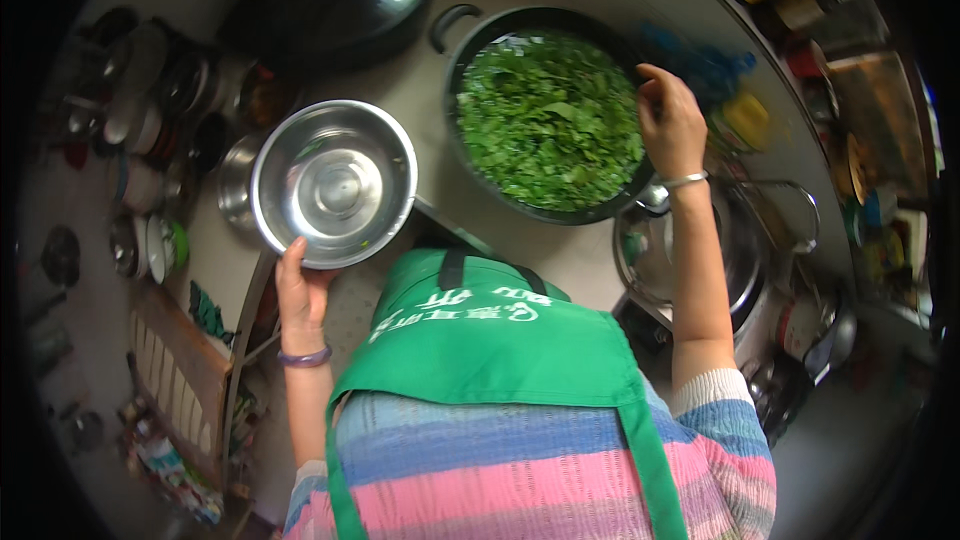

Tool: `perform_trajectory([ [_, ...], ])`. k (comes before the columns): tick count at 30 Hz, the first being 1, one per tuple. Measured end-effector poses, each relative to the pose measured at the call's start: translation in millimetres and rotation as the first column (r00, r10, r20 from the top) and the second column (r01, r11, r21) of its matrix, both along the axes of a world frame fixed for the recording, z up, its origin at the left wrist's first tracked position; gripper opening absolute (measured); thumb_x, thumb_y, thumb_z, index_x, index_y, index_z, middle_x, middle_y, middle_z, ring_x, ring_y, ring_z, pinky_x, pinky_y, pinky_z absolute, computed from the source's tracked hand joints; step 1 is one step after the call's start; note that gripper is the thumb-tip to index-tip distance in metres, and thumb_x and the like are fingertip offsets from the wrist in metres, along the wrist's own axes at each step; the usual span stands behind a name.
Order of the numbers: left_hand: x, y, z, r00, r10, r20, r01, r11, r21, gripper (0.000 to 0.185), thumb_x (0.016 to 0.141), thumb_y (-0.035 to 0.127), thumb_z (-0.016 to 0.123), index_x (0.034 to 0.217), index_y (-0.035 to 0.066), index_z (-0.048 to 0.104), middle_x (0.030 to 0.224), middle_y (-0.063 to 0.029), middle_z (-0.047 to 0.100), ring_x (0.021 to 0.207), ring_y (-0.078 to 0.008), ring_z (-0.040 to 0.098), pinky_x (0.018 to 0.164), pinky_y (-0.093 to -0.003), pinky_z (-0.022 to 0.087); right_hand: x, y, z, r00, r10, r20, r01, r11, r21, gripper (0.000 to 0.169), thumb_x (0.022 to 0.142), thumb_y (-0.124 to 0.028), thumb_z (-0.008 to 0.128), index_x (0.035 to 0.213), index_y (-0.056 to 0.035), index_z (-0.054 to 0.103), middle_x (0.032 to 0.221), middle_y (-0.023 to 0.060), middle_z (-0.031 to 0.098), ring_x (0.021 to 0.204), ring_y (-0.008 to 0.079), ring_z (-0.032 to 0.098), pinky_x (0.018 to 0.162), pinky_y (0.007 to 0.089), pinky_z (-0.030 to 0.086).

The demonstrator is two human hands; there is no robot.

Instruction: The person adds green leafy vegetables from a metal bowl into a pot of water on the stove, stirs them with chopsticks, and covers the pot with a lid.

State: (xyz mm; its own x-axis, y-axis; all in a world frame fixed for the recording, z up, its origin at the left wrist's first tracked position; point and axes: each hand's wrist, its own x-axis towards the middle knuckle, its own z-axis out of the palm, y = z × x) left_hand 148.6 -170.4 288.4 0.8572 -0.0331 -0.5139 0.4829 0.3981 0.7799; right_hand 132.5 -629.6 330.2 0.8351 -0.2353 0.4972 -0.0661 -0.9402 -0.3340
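Note:
My left hand (300, 292) grips the near rim of a shiny stainless steel bowl (337, 191), thumb on the inner side. A few green bits cling inside the bowl, which otherwise holds nothing. To its right, a wide dark pot (450, 101) with a black loop handle (450, 24) stands on the counter. Chopped leafy greens (551, 124) float in water in it, nearly filling it. My right hand (671, 120) is at the pot's right rim, fingers bent. Whether those fingers touch the rim or pinch something cannot be made out.
A large black wok-like vessel (337, 7) stands at the back left. Stacked bowls and dishes (142, 112) crowd the left. Right of the pot are a glass-lidded pan (637, 251), a blue plastic bag (701, 64) and a yellow item (746, 120). A wooden chair (180, 375) stands lower left.

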Motion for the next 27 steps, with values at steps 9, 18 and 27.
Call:
perform_trajectory([
  [9,-37,54,-26,0.979,0.203,0.024,-0.203,0.979,0.017,0.043,0.082,0.019,0.056,0.120,0.000,0.045,0.111,-0.0135,0.055,0.099,-0.0272,0.058,0.078,-0.0441,0.054,-53,154,-72,0.502,0.793,-0.345,-0.358,0.553,0.752,0.034,0.078,-0.008,0.062,0.111,-0.0025,0.057,0.101,0.0175,0.061,0.090,0.0324,0.061,0.077,0.0360,0.049],
  [18,-70,159,-60,0.713,0.691,-0.121,-0.700,0.713,-0.050,0.047,0.082,0.024,0.057,0.121,0.003,0.039,0.121,-0.0138,0.042,0.111,-0.0329,0.048,0.086,-0.0492,0.050,-80,161,-113,0.258,0.738,-0.623,-0.082,0.659,0.747,0.019,0.077,-0.011,0.062,0.095,-0.0043,0.062,0.085,0.0085,0.064,0.075,0.0166,0.062,0.069,0.0284,0.048],
  [27,-43,282,-130,0.678,0.727,-0.111,-0.735,0.667,-0.120,0.040,0.082,0.023,0.058,0.116,0.008,0.041,0.119,-0.0113,0.045,0.102,-0.0341,0.053,0.080,-0.0533,0.052,55,330,-93,0.129,0.969,-0.212,-0.095,0.225,0.970,0.057,0.084,-0.014,0.063,0.135,-0.0098,0.038,0.110,0.0085,0.057,0.107,0.0151,0.052,0.090,0.0290,0.043],
])
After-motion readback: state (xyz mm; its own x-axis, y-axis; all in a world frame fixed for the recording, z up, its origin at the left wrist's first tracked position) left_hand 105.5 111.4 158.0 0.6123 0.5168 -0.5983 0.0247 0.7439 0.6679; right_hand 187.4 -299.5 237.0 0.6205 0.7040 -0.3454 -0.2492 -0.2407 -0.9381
